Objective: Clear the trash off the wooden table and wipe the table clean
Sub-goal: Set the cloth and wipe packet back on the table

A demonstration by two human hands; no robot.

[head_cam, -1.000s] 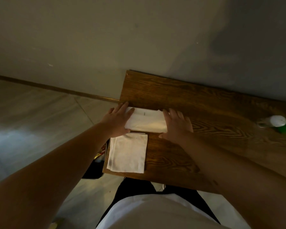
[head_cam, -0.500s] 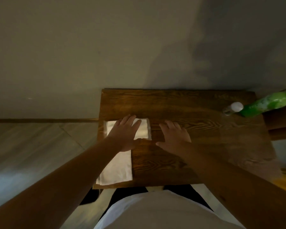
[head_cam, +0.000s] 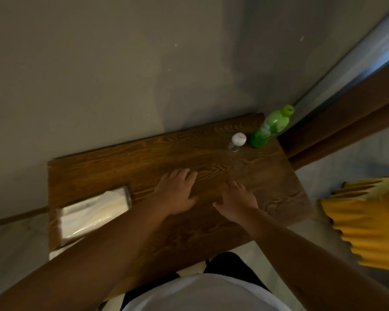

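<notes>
Over the middle of the wooden desk [head_cam: 144, 162] both hands lie flat, palms down — the left hand [head_cam: 175, 194] and the right hand [head_cam: 237, 202] side by side, fingers straight and slightly spread, holding nothing. At the desk's left end lies a folded white cloth [head_cam: 94, 212] (blurred, partly hidden by the left forearm). Near the far right corner stand a green bottle [head_cam: 270, 126] and, just beside it, a small white-capped jar [head_cam: 236, 142].
</notes>
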